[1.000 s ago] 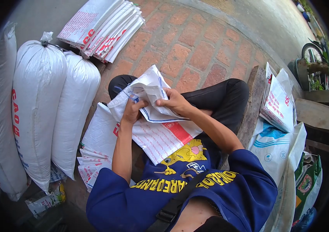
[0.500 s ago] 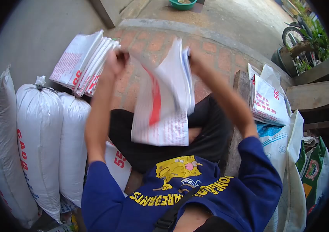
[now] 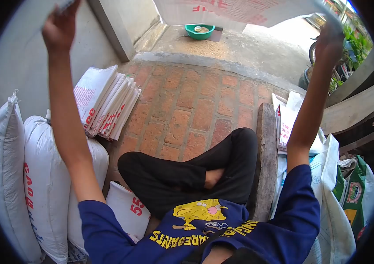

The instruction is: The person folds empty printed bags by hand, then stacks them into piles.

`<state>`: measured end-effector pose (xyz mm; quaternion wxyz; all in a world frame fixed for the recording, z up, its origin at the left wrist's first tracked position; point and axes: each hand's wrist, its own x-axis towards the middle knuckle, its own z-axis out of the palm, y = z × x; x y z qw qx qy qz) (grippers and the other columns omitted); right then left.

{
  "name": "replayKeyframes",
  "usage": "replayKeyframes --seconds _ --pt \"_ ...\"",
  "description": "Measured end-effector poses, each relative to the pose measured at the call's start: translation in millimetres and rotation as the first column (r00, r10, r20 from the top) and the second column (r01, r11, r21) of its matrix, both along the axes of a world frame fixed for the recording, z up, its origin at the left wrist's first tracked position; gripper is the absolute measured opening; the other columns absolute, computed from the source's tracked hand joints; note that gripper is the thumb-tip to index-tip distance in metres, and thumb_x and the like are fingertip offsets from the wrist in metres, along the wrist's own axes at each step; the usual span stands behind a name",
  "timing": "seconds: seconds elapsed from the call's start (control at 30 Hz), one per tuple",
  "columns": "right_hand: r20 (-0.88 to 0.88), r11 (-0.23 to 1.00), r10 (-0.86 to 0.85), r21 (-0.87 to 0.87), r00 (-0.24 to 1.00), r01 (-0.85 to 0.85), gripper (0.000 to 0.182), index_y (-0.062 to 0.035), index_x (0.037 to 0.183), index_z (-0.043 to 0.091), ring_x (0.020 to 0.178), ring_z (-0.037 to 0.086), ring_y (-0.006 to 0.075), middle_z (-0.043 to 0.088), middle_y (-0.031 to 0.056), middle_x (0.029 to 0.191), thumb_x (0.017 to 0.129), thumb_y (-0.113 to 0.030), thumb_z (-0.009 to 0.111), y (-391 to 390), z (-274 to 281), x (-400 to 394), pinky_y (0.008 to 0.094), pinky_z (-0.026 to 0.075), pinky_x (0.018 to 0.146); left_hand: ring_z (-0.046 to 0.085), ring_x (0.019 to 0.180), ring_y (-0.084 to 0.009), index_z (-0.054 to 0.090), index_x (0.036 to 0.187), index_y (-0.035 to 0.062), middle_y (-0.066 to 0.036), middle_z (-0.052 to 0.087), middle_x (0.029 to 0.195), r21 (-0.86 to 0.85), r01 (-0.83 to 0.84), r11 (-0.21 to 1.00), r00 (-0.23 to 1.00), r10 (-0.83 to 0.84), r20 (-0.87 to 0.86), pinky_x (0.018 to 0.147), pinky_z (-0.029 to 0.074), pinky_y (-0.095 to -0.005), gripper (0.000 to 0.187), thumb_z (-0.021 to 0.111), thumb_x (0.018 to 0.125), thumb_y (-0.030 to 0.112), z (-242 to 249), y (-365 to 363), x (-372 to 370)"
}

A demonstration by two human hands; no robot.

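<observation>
Sack position: the white woven sack [image 3: 235,11] is held overhead at the far top of the view, above the brick floor [image 3: 196,105] — only its lower edge with red print shows.
Left hand: the left hand [image 3: 59,28] is raised far left, fingers clenched on what looks like one corner of the sack; the contact itself is at the frame edge.
Right hand: the right hand [image 3: 330,42] is raised far right; grip on the other corner is probable, but finger state cannot be told.
Orientation: the long axis appears to run left to right between the hands; where the mouth points cannot be told.
Technique: keep both corners level and taut — uneven tension would likely skew the sack.
Surroundings: a stack of folded sacks [image 3: 105,103] lies far left; filled sacks [image 3: 42,176] stand near left.
</observation>
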<state>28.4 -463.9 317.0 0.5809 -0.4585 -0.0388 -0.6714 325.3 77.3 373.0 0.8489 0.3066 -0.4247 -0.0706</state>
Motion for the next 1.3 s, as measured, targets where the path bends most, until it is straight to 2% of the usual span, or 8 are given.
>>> replayKeyframes --seconds 0.03,0.1,0.23,0.47,0.53,0.7,1.13,1.3 --pt "-0.042 0.997 0.002 0.078 0.999 0.002 0.035 -0.0006 0.117 0.055 0.095 0.063 0.0204 0.064 0.0071 0.108 0.102 -0.029 0.041 4.4 -34.2 -13.7 0.0300 0.051 0.076 0.047 0.126 -0.0389 0.044 0.126 -0.0190 -0.030 0.050 0.131 0.014 -0.411 0.911 0.896 0.407 -0.175 0.115 0.030 -0.0468 0.044 0.034 0.098 0.014 -30.4 -23.8 -36.7" --pt "-0.090 0.960 0.034 0.279 0.995 -0.007 0.028 -0.0011 0.104 0.060 0.084 0.064 0.0180 0.065 0.0079 0.096 0.094 -0.027 0.056 11.4 -102.5 -33.5 0.0277 0.051 0.071 0.057 0.115 -0.0361 0.051 0.119 -0.0139 -0.026 0.057 0.123 0.065 -0.302 0.951 0.918 0.309 -0.248 0.108 0.040 -0.0498 0.039 0.038 0.096 0.014 -104.1 -11.1 -21.6" --pt "-0.474 0.968 0.045 0.237 0.879 0.078 0.032 -0.0020 0.081 0.058 0.060 0.053 0.0128 0.057 0.0045 0.070 0.097 -0.028 0.050 73.0 -193.5 -78.7 0.0263 0.042 0.055 0.056 0.115 -0.0275 0.051 0.124 -0.0072 -0.017 0.058 0.126 0.176 -0.328 0.928 0.804 0.372 -0.464 0.101 0.043 -0.0417 0.040 0.045 0.092 0.016 -223.2 -1.2 -60.3" --pt "-0.894 0.958 0.259 0.286 0.366 0.021 0.031 -0.0006 0.087 0.062 0.057 0.054 0.0105 0.058 0.0023 0.069 0.096 -0.029 0.053 92.2 -229.3 -174.2 0.0250 0.044 0.051 0.058 0.112 -0.0248 0.053 0.123 -0.0052 -0.014 0.059 0.123 0.284 -0.532 0.798 0.543 0.579 -0.608 0.095 0.045 -0.0384 0.041 0.053 0.088 0.016 -337.5 51.4 -129.1" --pt "-0.965 0.965 0.257 0.254 0.043 -0.073 0.032 0.0016 0.089 0.062 0.057 0.063 0.0147 0.064 0.0067 0.069 0.095 -0.030 0.055 94.9 -222.2 -189.5 0.0253 0.047 0.050 0.060 0.106 -0.0247 0.056 0.117 -0.0072 -0.014 0.062 0.117 0.301 -0.590 0.749 0.469 0.622 -0.627 0.093 0.045 -0.0369 0.037 0.055 0.086 0.013 -338.6 51.7 -152.7" --pt "-0.958 0.900 0.252 0.283 -0.136 -0.331 0.030 0.0009 0.088 0.063 0.057 0.065 0.0159 0.066 0.0084 0.071 0.097 -0.026 0.052 119.9 -200.1 -199.1 0.0253 0.049 0.053 0.061 0.101 -0.0230 0.058 0.109 -0.0113 -0.017 0.061 0.111 0.460 -0.647 0.608 0.377 0.779 -0.501 0.090 0.046 -0.0341 0.031 0.057 0.085 0.009 -339.5 58.1 -183.4" --pt "-0.875 0.769 0.484 0.411 0.026 -0.491 0.032 0.0043 0.091 0.066 0.066 0.060 0.0117 0.063 0.0050 0.075 0.096 -0.025 0.055 124.5 -197.6 -246.1 0.0251 0.049 0.064 0.060 0.103 -0.0276 0.055 0.112 -0.0068 -0.016 0.062 0.110 0.452 -0.467 0.760 0.408 0.639 -0.652 0.093 0.044 -0.0370 0.037 0.051 0.086 0.019 -309.1 54.3 -189.4" --pt "-0.935 0.978 -0.050 0.025 -0.350 -0.208 0.031 0.0051 0.100 0.063 0.077 0.065 0.0195 0.067 0.0126 0.082 0.097 -0.024 0.052 117.8 -177.6 -263.3 0.0307 0.050 0.073 0.061 0.103 -0.0294 0.054 0.113 -0.0099 -0.019 0.062 0.110 0.463 -0.467 0.754 0.320 0.632 -0.706 0.094 0.045 -0.0392 0.044 0.048 0.084 0.022 -326.8 82.2 -227.6"
